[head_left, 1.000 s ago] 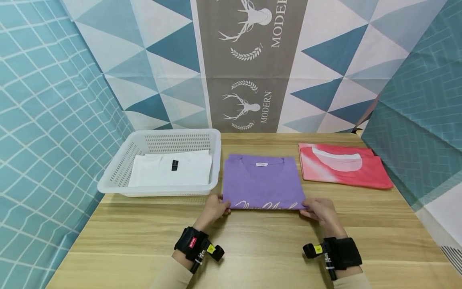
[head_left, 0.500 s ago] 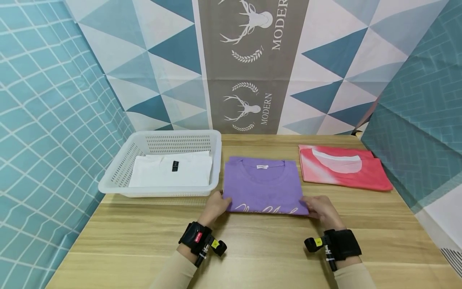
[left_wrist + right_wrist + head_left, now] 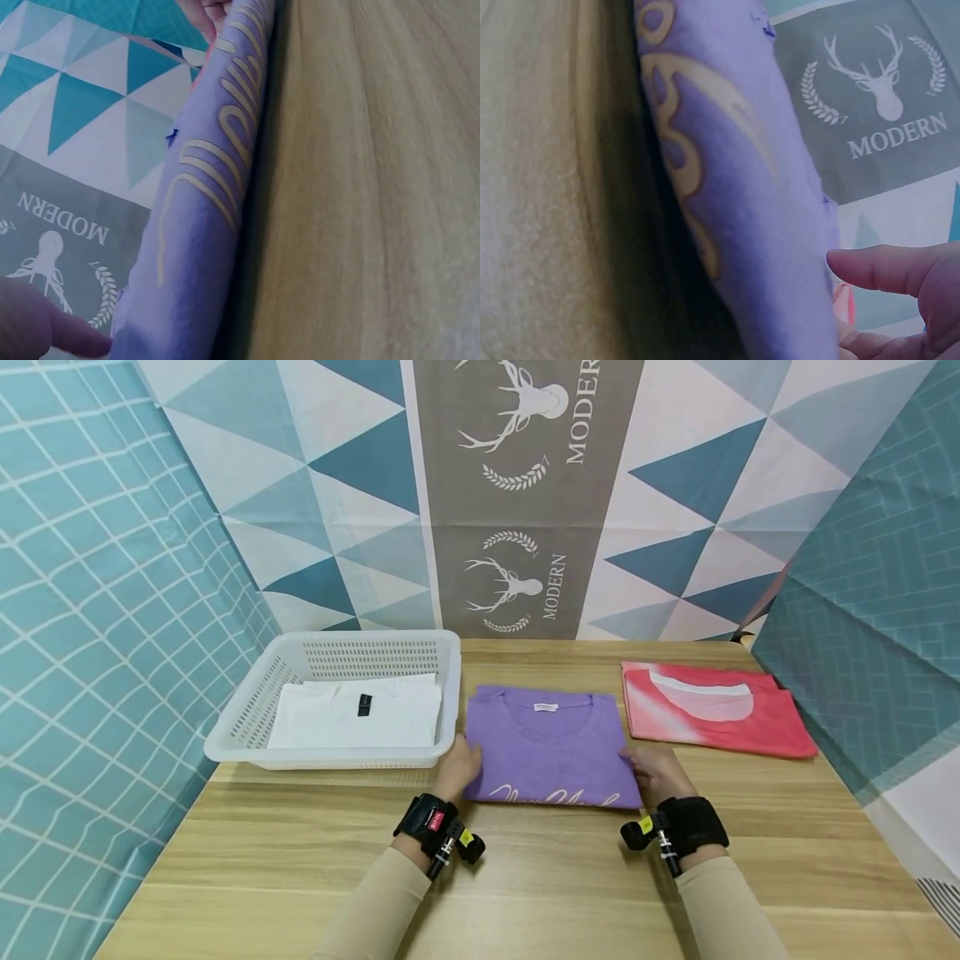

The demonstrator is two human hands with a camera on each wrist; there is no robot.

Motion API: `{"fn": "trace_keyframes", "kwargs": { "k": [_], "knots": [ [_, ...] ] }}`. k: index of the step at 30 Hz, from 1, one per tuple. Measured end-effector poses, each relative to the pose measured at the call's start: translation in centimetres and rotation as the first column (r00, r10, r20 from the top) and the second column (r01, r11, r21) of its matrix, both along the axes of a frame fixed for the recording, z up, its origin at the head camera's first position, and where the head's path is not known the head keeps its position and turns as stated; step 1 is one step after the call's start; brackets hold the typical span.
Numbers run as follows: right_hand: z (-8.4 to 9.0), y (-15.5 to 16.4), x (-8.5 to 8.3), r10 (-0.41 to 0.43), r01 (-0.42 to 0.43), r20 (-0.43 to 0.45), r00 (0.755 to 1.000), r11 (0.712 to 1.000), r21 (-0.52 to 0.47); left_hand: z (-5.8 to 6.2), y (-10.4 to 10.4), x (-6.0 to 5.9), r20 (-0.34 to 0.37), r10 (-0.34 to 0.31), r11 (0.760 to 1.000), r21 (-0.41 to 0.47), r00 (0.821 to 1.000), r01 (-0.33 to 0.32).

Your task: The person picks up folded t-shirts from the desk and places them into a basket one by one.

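A folded purple T-shirt [image 3: 551,743] with pale script lettering lies on the table, its collar at the far side. My left hand [image 3: 459,768] holds its left side edge, and my right hand [image 3: 655,767] holds the right side edge. In the right wrist view the thumb [image 3: 881,268] lies right at the shirt's edge, with other fingers lower down, partly hidden by the cloth. In the left wrist view a digit [image 3: 75,334] touches the near end of the shirt [image 3: 195,225], and the right hand [image 3: 206,15] shows at its far end.
A white plastic basket [image 3: 330,758] holding a folded white T-shirt [image 3: 397,714] stands close on the left. To the right lies a folded red and pink T-shirt [image 3: 776,718]. Patterned wall cloths border the wooden table [image 3: 555,885] at the back and sides.
The purple T-shirt's front edge came slightly toward me, then stayed put. Both hands have since slid away from me, from its front corners up along its side edges.
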State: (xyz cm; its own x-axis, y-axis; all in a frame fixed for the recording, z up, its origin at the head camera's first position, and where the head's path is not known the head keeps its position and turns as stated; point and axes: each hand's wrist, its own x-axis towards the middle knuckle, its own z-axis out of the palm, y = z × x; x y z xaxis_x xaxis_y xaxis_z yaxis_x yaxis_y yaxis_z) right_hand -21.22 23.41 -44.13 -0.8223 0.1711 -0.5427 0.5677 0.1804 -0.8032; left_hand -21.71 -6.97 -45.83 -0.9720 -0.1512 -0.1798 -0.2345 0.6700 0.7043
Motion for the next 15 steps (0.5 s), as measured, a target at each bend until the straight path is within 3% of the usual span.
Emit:
{"fn": "trace_keyframes", "kwargs": {
  "k": [1, 3, 4, 5, 6, 7, 8, 9, 10, 11, 13, 15],
  "knots": [
    [-0.1, 0.0, -0.1, -0.006, 0.006, -0.004, 1.0, 1.0, -0.005, -0.4, 0.0, -0.3, -0.017, 0.011, 1.0, -0.029, 1.0, -0.011],
    [-0.3, 0.0, -0.3, -0.008, 0.008, -0.019, 1.0, 1.0, -0.01, -5.1, -0.1, -2.7, -0.087, 0.042, 0.993, -0.102, 0.995, -0.051],
    [-0.3, -0.1, -0.3, -0.013, 0.013, -0.022, 1.0, 1.0, -0.008, -7.8, -0.3, -4.2, -0.084, 0.04, 0.991, -0.125, 0.996, -0.05],
    [-0.4, -0.1, -0.4, -0.01, 0.01, -0.025, 1.0, 1.0, -0.002, -10.5, -0.7, -5.4, -0.136, 0.03, 0.989, -0.139, 0.99, -0.049],
    [-0.4, -0.1, -0.3, -0.008, 0.008, -0.03, 1.0, 1.0, 0.003, -12.4, -0.8, -6.2, -0.168, 0.026, 0.984, -0.169, 0.985, -0.055],
    [-0.4, -0.2, -0.3, -0.001, 0.001, -0.035, 0.999, 1.0, 0.006, -12.1, -1.0, -5.8, -0.181, 0.016, 0.983, -0.179, 0.983, -0.049],
    [-0.4, -0.2, -0.2, 0.006, -0.005, -0.043, 0.999, 1.0, 0.011, -12.9, -0.9, -6.3, -0.165, 0.019, 0.984, -0.169, 0.986, -0.047],
    [-0.4, -0.2, -0.1, 0.01, -0.009, -0.046, 0.999, 1.0, 0.016, -11.7, -0.9, -5.7, -0.133, 0.014, 0.987, -0.155, 0.991, -0.035],
    [-0.4, -0.3, 0.0, 0.013, -0.012, -0.048, 0.999, 1.0, 0.019, -9.6, -0.8, -4.7, -0.103, 0.003, 0.99, -0.142, 0.995, -0.017],
    [-0.4, -0.3, 0.1, 0.021, -0.02, -0.055, 0.998, 0.999, 0.026, -7.0, -0.4, -3.1, -0.103, 0.005, 0.988, -0.153, 0.995, -0.021],
    [-0.6, -0.3, 0.3, 0.029, -0.026, -0.056, 0.998, 0.999, 0.045, -2.1, 0.2, -0.8, -0.023, 0.01, 0.989, -0.149, 1.0, -0.013],
    [-0.8, -0.1, 0.6, 0.036, -0.033, -0.044, 0.998, 0.997, 0.068, -0.3, 0.5, 0.5, -0.017, 0.003, 0.988, -0.153, 1.0, -0.005]
  ]
}}
